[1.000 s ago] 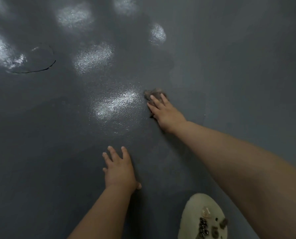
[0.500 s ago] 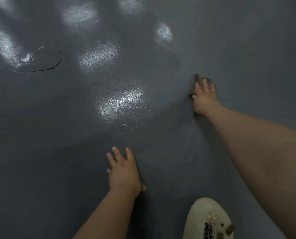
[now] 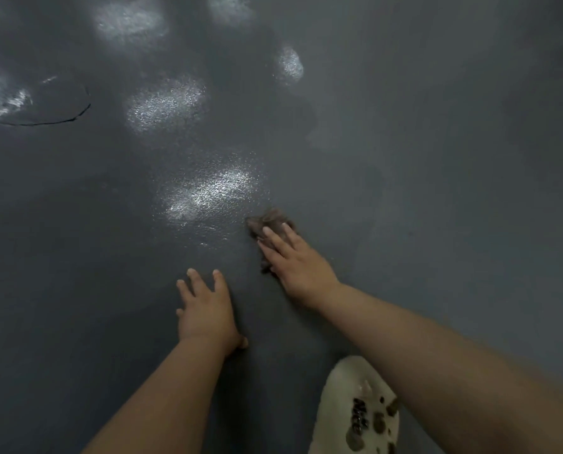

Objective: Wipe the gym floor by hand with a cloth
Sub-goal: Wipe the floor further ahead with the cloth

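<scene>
Wiping is judged mid-way. Cloth (image 3: 268, 224), small, brown, bunched, is pressed flat to the floor (image 3: 437, 191) under the right hand (image 3: 295, 260), approx. centre frame; fingers (image 3: 275, 239) are laid straight over it, not curled round. Left hand (image 3: 208, 309) is planted on the floor just beside, fingers spread wide, nothing held, prob. as a brace. Glossy patches (image 3: 208, 191) ahead and to the left read as wet, i.e. likely wiped already, though glare can't be ruled out. Duller floor to the right and near the shoe (image 3: 355, 411) looks untouched, so much is judged left. A thin dark curved mark (image 3: 51, 119) is seen far left.
</scene>
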A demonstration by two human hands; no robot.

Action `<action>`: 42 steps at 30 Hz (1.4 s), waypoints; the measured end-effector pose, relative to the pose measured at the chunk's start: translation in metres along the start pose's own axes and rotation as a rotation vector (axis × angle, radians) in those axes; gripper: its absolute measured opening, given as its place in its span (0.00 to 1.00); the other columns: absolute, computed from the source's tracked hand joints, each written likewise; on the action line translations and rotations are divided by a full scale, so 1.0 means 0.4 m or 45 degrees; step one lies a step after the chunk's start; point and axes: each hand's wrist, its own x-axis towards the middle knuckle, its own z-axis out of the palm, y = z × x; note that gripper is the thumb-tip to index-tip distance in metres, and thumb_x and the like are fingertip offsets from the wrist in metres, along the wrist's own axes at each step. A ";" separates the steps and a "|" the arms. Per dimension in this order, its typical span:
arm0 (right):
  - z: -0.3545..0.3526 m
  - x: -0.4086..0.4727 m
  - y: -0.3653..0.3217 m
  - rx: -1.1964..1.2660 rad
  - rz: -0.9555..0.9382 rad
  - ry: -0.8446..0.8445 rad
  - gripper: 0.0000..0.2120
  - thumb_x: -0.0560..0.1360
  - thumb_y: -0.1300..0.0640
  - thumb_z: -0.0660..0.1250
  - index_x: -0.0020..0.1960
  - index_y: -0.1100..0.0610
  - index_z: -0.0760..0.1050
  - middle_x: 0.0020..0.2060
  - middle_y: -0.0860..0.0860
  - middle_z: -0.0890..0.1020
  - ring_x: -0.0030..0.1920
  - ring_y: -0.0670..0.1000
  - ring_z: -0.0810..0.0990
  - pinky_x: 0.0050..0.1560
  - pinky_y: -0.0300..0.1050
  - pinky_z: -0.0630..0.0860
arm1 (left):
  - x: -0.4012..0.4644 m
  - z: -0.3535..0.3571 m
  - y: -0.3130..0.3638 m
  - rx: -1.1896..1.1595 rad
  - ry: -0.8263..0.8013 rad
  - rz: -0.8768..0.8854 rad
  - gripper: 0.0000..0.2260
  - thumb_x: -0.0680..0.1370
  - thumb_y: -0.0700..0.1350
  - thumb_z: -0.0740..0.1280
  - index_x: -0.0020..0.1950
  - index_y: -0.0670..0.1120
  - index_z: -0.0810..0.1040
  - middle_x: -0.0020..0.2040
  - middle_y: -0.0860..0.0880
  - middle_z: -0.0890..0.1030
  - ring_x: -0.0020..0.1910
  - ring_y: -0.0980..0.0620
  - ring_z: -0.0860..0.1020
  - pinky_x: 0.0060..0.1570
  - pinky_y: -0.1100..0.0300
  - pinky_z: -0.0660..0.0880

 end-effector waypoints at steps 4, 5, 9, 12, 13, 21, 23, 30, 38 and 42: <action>-0.024 -0.013 0.098 0.041 0.177 0.074 0.21 0.74 0.56 0.60 0.66 0.60 0.74 0.67 0.59 0.73 0.66 0.66 0.71 0.63 0.59 0.72 | 0.000 0.004 -0.007 -0.015 0.014 0.011 0.57 0.65 0.56 0.78 0.77 0.46 0.39 0.75 0.37 0.36 0.75 0.35 0.40 0.70 0.44 0.59; -0.033 -0.022 0.122 0.055 0.290 0.094 0.23 0.77 0.57 0.59 0.71 0.60 0.68 0.72 0.59 0.65 0.71 0.66 0.62 0.70 0.57 0.65 | 0.000 0.005 -0.008 -0.019 0.020 0.013 0.57 0.65 0.56 0.78 0.77 0.46 0.39 0.76 0.37 0.36 0.75 0.36 0.40 0.70 0.44 0.59; -0.046 -0.100 0.195 0.085 0.870 0.058 0.26 0.83 0.55 0.50 0.78 0.57 0.48 0.77 0.55 0.43 0.76 0.59 0.40 0.74 0.45 0.38 | 0.002 0.006 -0.007 -0.045 0.038 0.015 0.57 0.64 0.56 0.78 0.77 0.46 0.40 0.76 0.37 0.36 0.75 0.35 0.40 0.71 0.44 0.58; -0.022 -0.126 0.142 0.163 1.242 0.094 0.27 0.82 0.55 0.50 0.78 0.58 0.46 0.77 0.58 0.44 0.76 0.61 0.42 0.74 0.50 0.38 | 0.001 0.004 -0.010 -0.070 0.046 0.017 0.57 0.63 0.56 0.79 0.77 0.46 0.41 0.76 0.37 0.37 0.75 0.35 0.41 0.72 0.44 0.58; -0.014 -0.126 0.106 0.189 1.317 0.066 0.27 0.82 0.54 0.50 0.78 0.59 0.45 0.77 0.58 0.44 0.76 0.61 0.42 0.74 0.51 0.38 | -0.002 0.004 -0.013 -0.078 0.055 0.022 0.57 0.63 0.56 0.79 0.78 0.47 0.41 0.76 0.38 0.38 0.75 0.36 0.41 0.72 0.44 0.58; 0.031 -0.094 -0.272 0.168 0.746 -0.076 0.28 0.61 0.51 0.70 0.61 0.57 0.79 0.63 0.55 0.77 0.63 0.65 0.74 0.57 0.57 0.75 | -0.024 0.022 -0.084 -0.224 0.101 0.208 0.53 0.67 0.53 0.76 0.78 0.48 0.41 0.77 0.47 0.37 0.77 0.45 0.39 0.74 0.53 0.49; 0.022 -0.107 -0.272 0.248 0.491 -0.130 0.27 0.66 0.53 0.64 0.65 0.58 0.76 0.67 0.56 0.73 0.66 0.65 0.71 0.61 0.59 0.72 | -0.037 0.025 -0.105 -0.160 0.093 0.223 0.54 0.68 0.54 0.76 0.78 0.48 0.39 0.77 0.47 0.36 0.77 0.46 0.39 0.74 0.54 0.49; -0.010 -0.148 -0.065 0.006 0.183 -0.205 0.24 0.76 0.53 0.57 0.70 0.57 0.69 0.71 0.59 0.67 0.70 0.67 0.66 0.69 0.53 0.64 | -0.125 0.060 -0.097 0.166 0.105 0.141 0.55 0.66 0.62 0.74 0.77 0.53 0.37 0.76 0.41 0.36 0.76 0.40 0.42 0.73 0.50 0.53; -0.018 -0.188 -0.042 0.296 1.308 -0.225 0.29 0.83 0.50 0.48 0.77 0.56 0.38 0.75 0.62 0.36 0.74 0.64 0.35 0.73 0.54 0.35 | -0.207 0.141 -0.092 0.043 -0.104 -0.125 0.57 0.67 0.59 0.75 0.75 0.54 0.30 0.75 0.38 0.34 0.75 0.36 0.42 0.71 0.40 0.56; -0.027 -0.170 -0.105 0.405 1.499 -0.243 0.30 0.82 0.53 0.50 0.77 0.59 0.38 0.75 0.63 0.37 0.74 0.66 0.36 0.73 0.56 0.36 | -0.203 0.166 -0.110 0.002 -0.050 -0.086 0.54 0.70 0.54 0.74 0.75 0.54 0.31 0.75 0.38 0.34 0.75 0.34 0.42 0.71 0.43 0.61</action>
